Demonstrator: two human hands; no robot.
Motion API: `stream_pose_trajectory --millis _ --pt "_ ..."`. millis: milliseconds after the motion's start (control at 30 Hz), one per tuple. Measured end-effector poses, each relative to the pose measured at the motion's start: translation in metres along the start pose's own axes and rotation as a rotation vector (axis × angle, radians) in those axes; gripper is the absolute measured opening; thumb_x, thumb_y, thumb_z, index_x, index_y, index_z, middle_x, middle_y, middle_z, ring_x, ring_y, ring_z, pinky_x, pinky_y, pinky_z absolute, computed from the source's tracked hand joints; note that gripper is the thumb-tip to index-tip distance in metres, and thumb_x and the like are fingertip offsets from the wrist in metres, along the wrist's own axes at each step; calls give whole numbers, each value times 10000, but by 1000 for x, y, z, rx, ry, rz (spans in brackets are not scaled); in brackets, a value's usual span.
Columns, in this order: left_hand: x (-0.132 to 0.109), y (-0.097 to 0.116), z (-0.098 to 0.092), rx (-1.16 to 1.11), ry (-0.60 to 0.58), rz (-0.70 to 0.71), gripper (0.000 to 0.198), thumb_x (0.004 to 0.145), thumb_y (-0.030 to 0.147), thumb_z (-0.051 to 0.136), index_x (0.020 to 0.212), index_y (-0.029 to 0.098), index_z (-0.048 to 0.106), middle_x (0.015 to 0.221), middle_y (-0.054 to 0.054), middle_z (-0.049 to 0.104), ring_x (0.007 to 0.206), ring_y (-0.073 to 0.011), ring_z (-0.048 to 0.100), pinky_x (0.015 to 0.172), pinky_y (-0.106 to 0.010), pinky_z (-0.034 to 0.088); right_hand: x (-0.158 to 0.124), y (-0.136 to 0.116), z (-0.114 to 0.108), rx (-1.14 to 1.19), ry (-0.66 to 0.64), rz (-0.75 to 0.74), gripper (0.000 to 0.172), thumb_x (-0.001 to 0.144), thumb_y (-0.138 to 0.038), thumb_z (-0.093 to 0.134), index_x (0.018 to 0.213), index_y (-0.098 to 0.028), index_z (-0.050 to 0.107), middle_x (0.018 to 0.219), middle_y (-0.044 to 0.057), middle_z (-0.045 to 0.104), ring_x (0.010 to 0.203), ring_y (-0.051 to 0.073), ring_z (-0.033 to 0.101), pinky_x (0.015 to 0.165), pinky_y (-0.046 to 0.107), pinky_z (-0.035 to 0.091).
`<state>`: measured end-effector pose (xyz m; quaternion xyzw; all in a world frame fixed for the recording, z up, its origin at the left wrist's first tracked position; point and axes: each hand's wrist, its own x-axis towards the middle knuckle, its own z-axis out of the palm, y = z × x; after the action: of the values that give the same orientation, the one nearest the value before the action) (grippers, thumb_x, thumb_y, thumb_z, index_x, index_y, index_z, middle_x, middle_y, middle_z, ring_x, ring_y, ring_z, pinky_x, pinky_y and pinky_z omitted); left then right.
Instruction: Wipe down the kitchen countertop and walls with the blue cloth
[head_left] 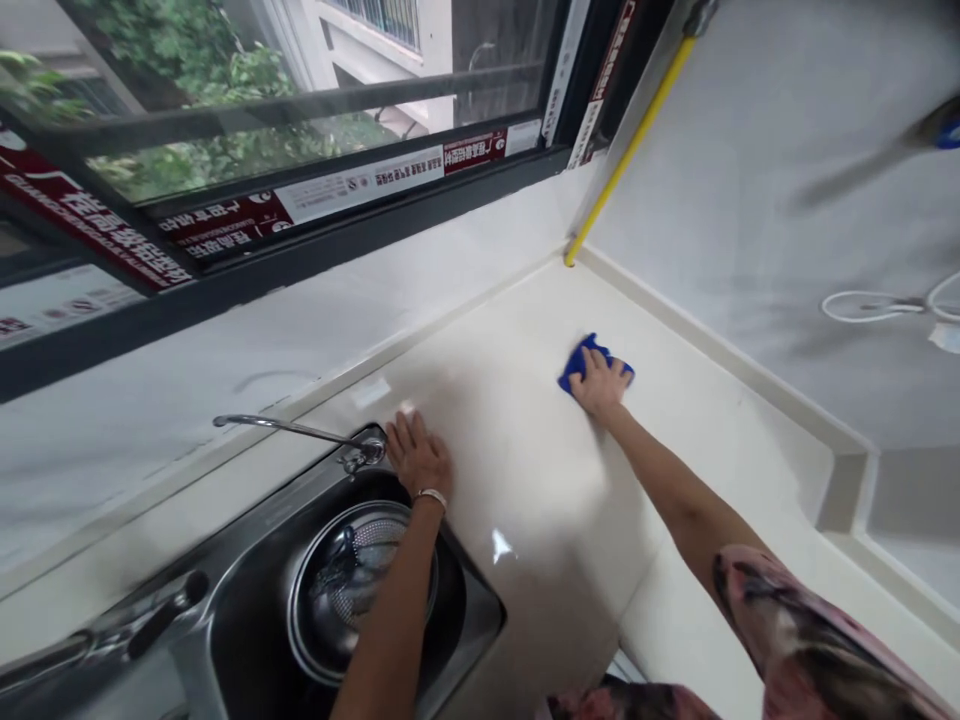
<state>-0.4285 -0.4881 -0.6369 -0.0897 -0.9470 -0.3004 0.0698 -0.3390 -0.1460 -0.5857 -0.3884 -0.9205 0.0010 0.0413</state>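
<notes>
Right hand (598,385): spread, seemingly pinning crumpled blue cloth (574,365).
Left hand (420,458): spread beside curved chrome faucet (367,451), likely bracing.

Daylight enters through the window (315,108), and glare whitens patches of the pale countertop (525,440). Soft shadows streak the wall (750,130); wide-angle distortion stretches the edges.

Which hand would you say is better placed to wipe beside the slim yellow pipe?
Probably the right hand: it rests on the crumpled blue cloth, nearer the yellow pipe; the left hand lies beside the shiny metal faucet.
</notes>
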Motion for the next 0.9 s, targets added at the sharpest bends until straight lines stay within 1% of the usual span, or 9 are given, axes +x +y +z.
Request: stream_pose_trajectory --millis 67,167,233,333,500,600,733,800,900 --pt "0 -1 1 -7 0 -2 554 980 298 459 1493 112 554 1649 -178 403 1588 -356 237 1291 -598 227 -1 -57 3 32 -16 -152 697 944 -429 392 1613 -236 377 1618 110 423 1282 415 341 1006 589 309" --pt "-1 -2 2 -37 18 -5 543 1009 341 422 1488 126 564 1644 -171 415 1587 -355 241 1284 -613 238 -29 -129 4 96 -66 -383 711 936 -433 420 1626 -270 353 1650 77 386 1336 427 300 1028 596 296" --pt "-1 -4 4 -71 39 -5 539 1027 364 384 1474 135 580 1632 -165 435 1587 -347 245 1280 -615 250 -61 -158 3 145 -114 -545 726 927 -447 447 1629 -300 338 1663 45 372 1375 427 273 1044 597 287" --pt "1 -9 5 -109 56 -1 543 1040 353 322 1447 130 605 1614 -168 460 1585 -334 255 1279 -606 261 -116 -170 0 230 -195 -735 754 898 -453 499 1622 -312 349 1667 19 371 1402 418 266 1052 588 295" --pt "9 -11 3 -74 33 31 551 1032 338 318 1425 96 619 1609 -186 461 1591 -332 239 1290 -580 253 -206 -133 1 335 -277 -804 772 896 -463 514 1626 -281 343 1667 44 374 1425 419 263 1086 616 276" --pt "8 -6 -1 3 -13 43 576 1031 365 329 1469 81 574 1641 -191 411 1598 -350 211 1287 -601 237 -241 -99 3 366 -300 -809 771 903 -454 520 1633 -300 325 1674 32 363 1432 411 268 1107 621 259" --pt "-10 4 -14 215 -145 77 654 1027 425 337 1570 77 441 1693 -175 310 1602 -364 189 1299 -622 138 -242 -49 -2 344 -281 -703 729 906 -453 524 1609 -332 378 1662 15 389 1424 402 293 1115 614 250" --pt "-25 10 -21 308 -213 107 705 1022 457 334 1602 57 372 1705 -181 267 1605 -343 189 1311 -593 86 -227 -16 -8 303 -241 -564 708 905 -446 524 1593 -322 414 1646 30 413 1405 399 317 1100 593 271" --pt "-52 22 -26 363 -264 142 787 1001 506 354 1602 -2 328 1694 -237 242 1604 -338 196 1310 -574 94 -212 46 -16 226 -138 -311 673 909 -419 515 1565 -279 470 1613 67 457 1367 396 347 1060 556 311"
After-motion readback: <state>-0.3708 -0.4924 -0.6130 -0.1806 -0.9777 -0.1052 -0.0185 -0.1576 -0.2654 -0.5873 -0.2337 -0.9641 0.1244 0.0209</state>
